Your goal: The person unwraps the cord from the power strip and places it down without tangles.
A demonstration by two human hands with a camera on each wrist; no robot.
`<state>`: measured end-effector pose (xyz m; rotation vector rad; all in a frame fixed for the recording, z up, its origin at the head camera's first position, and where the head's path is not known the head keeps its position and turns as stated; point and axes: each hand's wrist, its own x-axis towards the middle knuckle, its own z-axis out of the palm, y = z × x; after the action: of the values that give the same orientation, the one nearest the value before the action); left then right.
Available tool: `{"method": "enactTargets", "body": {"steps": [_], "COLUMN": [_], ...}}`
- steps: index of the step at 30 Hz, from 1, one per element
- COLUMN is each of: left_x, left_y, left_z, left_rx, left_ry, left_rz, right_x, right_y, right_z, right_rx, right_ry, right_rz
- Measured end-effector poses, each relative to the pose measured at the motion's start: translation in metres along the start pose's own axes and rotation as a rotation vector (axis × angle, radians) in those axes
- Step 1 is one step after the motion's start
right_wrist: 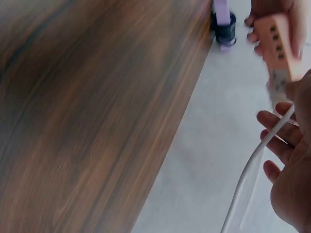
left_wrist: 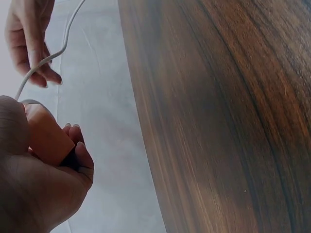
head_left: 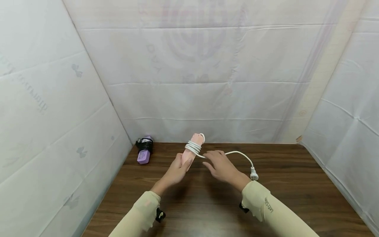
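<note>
My left hand grips the lower end of a pale pink power strip, its thumb laid along the strip. Several turns of the strip's white cord wrap its upper part. From there the cord runs across to my right hand, which holds it loosely with bent fingers. The right wrist view has the cord crossing in front of those fingers. Past the right hand, the cord arches over to a white plug beside the wrist. Rows of sockets show on the strip.
A purple power strip bound with a black cord lies at the table's back left. White sheeting walls in the brown wooden table at the back and both sides.
</note>
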<state>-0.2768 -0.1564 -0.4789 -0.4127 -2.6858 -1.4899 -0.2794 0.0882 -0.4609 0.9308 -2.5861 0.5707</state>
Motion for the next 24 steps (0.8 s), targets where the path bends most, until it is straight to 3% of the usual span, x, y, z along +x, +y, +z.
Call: {"method": "enactTargets", "body": {"steps": [4,9,24], "left_x": [0.000,-0.003,-0.004], "left_y": [-0.001,-0.006,-0.012], "left_z": [0.002,0.002,0.002], "left_rx": [0.011,0.010,0.006], "left_ry": [-0.004,-0.025,-0.047], "left_rz": [0.018,0.045,0.065], "right_x": [0.004,0.010,0.018], "right_y": [-0.008,-0.004,0.012], "right_z": [0.002,-0.002,-0.011], "right_rx": [-0.039,-0.053,-0.011], "right_ry": [0.123,0.236,0.183], "right_rz": [-0.073,-0.085,0.170]}}
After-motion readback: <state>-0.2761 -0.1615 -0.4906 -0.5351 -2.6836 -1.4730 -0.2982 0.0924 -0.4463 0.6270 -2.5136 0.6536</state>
